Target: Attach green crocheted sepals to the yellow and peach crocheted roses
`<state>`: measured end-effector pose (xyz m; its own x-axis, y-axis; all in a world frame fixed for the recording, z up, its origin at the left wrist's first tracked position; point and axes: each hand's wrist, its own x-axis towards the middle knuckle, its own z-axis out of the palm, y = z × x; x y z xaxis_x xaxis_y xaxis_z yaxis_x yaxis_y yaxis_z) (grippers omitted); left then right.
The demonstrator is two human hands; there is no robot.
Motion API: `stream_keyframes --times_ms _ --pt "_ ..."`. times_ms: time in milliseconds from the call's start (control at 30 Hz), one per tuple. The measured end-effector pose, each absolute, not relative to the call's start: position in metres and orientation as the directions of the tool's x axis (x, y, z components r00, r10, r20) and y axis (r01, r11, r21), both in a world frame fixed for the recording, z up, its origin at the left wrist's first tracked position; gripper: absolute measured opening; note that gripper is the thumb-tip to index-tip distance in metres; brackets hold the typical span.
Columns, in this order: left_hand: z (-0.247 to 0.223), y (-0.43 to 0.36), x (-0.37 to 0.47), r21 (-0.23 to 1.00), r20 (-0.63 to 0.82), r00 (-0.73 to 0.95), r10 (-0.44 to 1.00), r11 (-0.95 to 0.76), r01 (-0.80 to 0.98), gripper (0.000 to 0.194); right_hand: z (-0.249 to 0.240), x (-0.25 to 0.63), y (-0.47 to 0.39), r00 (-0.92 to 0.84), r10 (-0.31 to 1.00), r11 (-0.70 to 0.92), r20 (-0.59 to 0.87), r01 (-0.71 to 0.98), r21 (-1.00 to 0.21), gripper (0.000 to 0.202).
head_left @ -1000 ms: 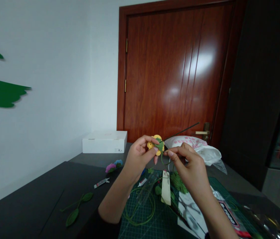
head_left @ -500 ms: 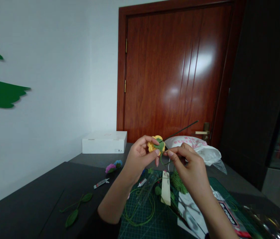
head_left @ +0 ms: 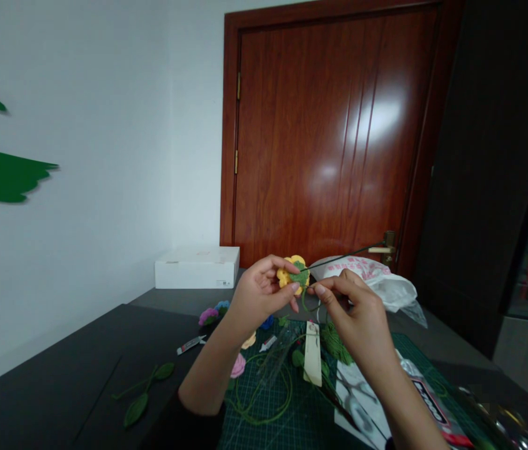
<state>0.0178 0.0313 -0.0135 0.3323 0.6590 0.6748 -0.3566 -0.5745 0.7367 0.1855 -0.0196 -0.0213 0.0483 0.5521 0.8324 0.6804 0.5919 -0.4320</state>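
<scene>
Flower (head_left: 300,277) gripped in my left hand (head_left: 264,294), something thin (head_left: 311,287) pinched in my right hand (head_left: 356,306); green yarn (head_left: 335,345) near mat's (head_left: 305,425) far edge.

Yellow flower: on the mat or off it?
Off it: the left hand holds the yellow flower between thumb and fingers, clear of the cutting mat.

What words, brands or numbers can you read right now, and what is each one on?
None reads for certain.
Black label on the package at lower right: bold pale lettering, too slanted and blurred.
White plastic bag: pink-red printing, too blurred.
White box: small label print, too small.
Two small tubes: markings too small.
Cream tag: marks near its top, too small.
</scene>
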Motion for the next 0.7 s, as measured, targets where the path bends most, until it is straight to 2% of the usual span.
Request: stream_keyframes --times_ms 700 --pt "-0.02 0.03 0.031 0.712 0.683 0.237 0.691 -0.556 -0.43 0.009 -0.018 0.184 -0.024 0.046 0.529 0.596 0.848 0.691 -0.409 0.02"
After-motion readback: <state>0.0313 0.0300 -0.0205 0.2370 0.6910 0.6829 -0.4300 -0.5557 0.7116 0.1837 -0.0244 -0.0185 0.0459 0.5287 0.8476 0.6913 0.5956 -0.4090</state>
